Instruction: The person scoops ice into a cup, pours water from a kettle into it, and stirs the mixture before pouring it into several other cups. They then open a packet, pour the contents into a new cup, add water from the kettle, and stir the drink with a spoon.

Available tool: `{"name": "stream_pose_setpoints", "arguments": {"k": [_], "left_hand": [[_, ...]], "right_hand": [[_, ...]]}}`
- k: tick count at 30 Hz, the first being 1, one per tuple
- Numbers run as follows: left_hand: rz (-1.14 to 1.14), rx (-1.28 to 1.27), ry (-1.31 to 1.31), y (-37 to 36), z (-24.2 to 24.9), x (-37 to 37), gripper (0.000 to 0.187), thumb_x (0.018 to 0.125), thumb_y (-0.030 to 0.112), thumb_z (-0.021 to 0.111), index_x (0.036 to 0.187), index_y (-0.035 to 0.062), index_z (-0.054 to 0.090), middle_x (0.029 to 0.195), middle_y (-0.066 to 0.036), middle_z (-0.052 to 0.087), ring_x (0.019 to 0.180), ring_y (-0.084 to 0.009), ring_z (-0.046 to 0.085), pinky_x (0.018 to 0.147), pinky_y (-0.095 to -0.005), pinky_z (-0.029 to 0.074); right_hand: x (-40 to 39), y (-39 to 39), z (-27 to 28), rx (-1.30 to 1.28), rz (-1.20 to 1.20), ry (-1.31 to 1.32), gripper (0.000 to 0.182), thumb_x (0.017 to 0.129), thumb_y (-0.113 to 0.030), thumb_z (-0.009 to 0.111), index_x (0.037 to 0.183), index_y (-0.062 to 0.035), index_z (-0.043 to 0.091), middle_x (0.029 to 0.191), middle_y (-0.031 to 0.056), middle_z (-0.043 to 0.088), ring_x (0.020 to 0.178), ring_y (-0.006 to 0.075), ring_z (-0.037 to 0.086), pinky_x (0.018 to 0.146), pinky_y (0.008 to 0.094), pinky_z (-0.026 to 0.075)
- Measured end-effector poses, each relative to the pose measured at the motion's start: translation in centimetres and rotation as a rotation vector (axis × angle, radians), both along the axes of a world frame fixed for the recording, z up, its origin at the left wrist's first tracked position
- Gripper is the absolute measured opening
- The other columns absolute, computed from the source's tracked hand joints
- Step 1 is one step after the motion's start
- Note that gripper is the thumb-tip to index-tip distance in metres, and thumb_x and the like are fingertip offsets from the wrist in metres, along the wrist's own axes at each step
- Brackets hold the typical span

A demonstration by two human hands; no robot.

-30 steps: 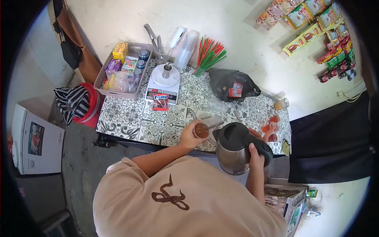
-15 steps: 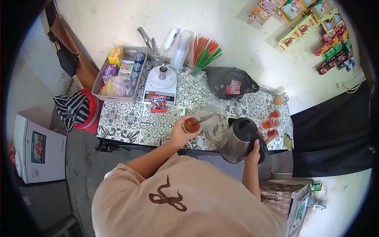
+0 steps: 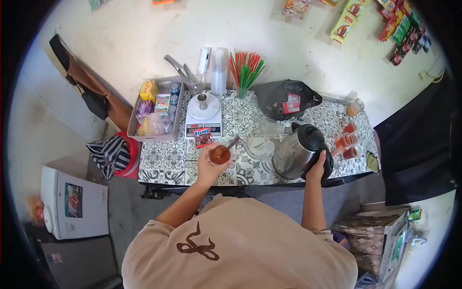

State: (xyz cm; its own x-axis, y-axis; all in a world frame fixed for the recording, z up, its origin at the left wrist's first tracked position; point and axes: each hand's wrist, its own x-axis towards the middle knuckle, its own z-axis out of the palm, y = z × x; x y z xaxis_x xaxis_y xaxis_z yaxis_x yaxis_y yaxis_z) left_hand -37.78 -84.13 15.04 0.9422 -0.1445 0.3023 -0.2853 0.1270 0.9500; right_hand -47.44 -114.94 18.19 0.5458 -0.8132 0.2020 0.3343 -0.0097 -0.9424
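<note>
Electric kettle (image 3: 292,155) and drink cup (image 3: 220,155) had drawn apart; likely no pouring just then.
Left hand (image 3: 211,171) curled round the cup, spoon (image 3: 234,141) inside, near the Frenta packet (image 3: 203,138), left of frame centre; right hand (image 3: 315,169) closed on the kettle's handle (image 3: 329,166), over the desk (image 3: 163,163), right of centre.

Right hand (image 3: 316,169) on black-topped metal kettle (image 3: 292,155)

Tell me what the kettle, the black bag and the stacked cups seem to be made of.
Kettle: shiny metal, probably steel, from its grey sheen; its lid and handle look like black plastic.
Black bag: thin plastic, judging by its gloss and creases.
Stacked cups: likely clear plastic, being see-through and nested.
</note>
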Motion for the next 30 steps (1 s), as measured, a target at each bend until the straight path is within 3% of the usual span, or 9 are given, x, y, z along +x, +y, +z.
{"name": "stream_pose_setpoints", "arguments": {"k": [6,9,11,14,16,18,23,27,30], "left_hand": [[-0.092,0.010,0.003,0.4,3.2,0.2,0.064,0.059,0.001,0.079,0.114,0.0030,0.047,0.102,-0.006,0.055,0.099,-0.0154,0.054,0.087,-0.0281,0.043],[-0.077,0.074,-0.080,0.1,4.9,0.4,0.066,0.058,0.001,0.080,0.115,0.0025,0.047,0.103,-0.007,0.055,0.098,-0.0172,0.055,0.088,-0.0290,0.043],[-0.084,0.111,-0.136,-0.4,5.9,0.5,0.066,0.058,0.001,0.080,0.115,0.0021,0.048,0.104,-0.008,0.055,0.098,-0.0180,0.055,0.088,-0.0298,0.043],[-0.151,0.118,-0.072,-1.4,6.4,0.5,0.066,0.058,0.002,0.080,0.115,0.0019,0.048,0.103,-0.008,0.055,0.099,-0.0175,0.055,0.088,-0.0298,0.044],[-0.195,0.100,-0.072,-2.7,7.8,-0.1,0.066,0.058,0.003,0.080,0.115,0.0009,0.047,0.104,-0.009,0.056,0.098,-0.0172,0.055,0.087,-0.0294,0.044],[-0.261,0.076,-0.008,-3.6,8.3,-0.5,0.066,0.059,0.003,0.080,0.115,0.0004,0.046,0.104,-0.009,0.056,0.098,-0.0170,0.056,0.086,-0.0290,0.044],[-0.437,0.032,-0.083,-6.5,7.6,-1.4,0.067,0.058,0.001,0.080,0.116,0.0006,0.045,0.105,-0.008,0.055,0.098,-0.0155,0.054,0.087,-0.0290,0.044],[-0.646,-0.163,0.078,-9.0,6.5,-2.6,0.071,0.057,0.000,0.080,0.118,0.0011,0.043,0.109,-0.009,0.054,0.100,-0.0168,0.054,0.087,-0.0307,0.044],[-0.710,-0.153,-0.045,-10.6,5.3,-2.7,0.071,0.057,-0.001,0.079,0.119,0.0018,0.043,0.110,-0.010,0.054,0.100,-0.0184,0.055,0.088,-0.0317,0.045]], "right_hand": [[1.2,0.1,-2.5,0.005,0.117,0.086,0.055,0.093,-0.039,0.040,0.141,-0.0167,0.023,0.131,0.0087,0.041,0.117,0.0179,0.040,0.096,0.0290,0.032],[1.5,0.1,-4.7,0.037,0.038,0.265,0.057,0.094,-0.037,0.041,0.138,-0.0048,0.025,0.134,0.0115,0.038,0.121,0.0205,0.037,0.100,0.0295,0.027],[1.0,0.0,-6.6,-0.043,-0.123,0.532,0.062,0.090,-0.051,0.041,0.115,0.0052,0.047,0.087,0.0073,0.056,0.074,0.0162,0.049,0.070,0.0295,0.040],[0.9,4.2,-5.7,-0.251,-0.289,0.286,0.055,0.088,-0.029,0.052,0.126,0.0083,0.034,0.126,0.0216,0.041,0.116,0.0330,0.039,0.099,0.0361,0.028],[-0.7,7.9,-5.7,-0.517,-0.427,0.460,0.064,0.082,-0.023,0.058,0.130,0.0073,0.026,0.129,0.0225,0.033,0.119,0.0375,0.031,0.098,0.0423,0.027],[-2.5,10.5,-2.8,-0.561,-0.227,0.325,0.077,0.077,-0.023,0.064,0.133,0.0054,0.020,0.130,0.0231,0.028,0.121,0.0369,0.026,0.097,0.0462,0.027],[-3.4,12.0,4.5,-0.519,0.323,0.092,0.105,0.065,-0.026,0.076,0.137,0.0032,0.004,0.124,0.0225,0.035,0.115,0.0314,0.037,0.094,0.0432,0.031],[-3.6,12.5,6.9,-0.738,0.249,0.157,0.120,0.060,-0.030,0.081,0.136,0.0020,-0.006,0.124,0.0222,0.037,0.112,0.0307,0.043,0.093,0.0400,0.036],[-3.2,12.9,7.3,-0.655,0.173,0.225,0.121,0.060,-0.027,0.082,0.135,0.0018,-0.009,0.122,0.0222,0.038,0.110,0.0302,0.046,0.092,0.0393,0.038]]}}
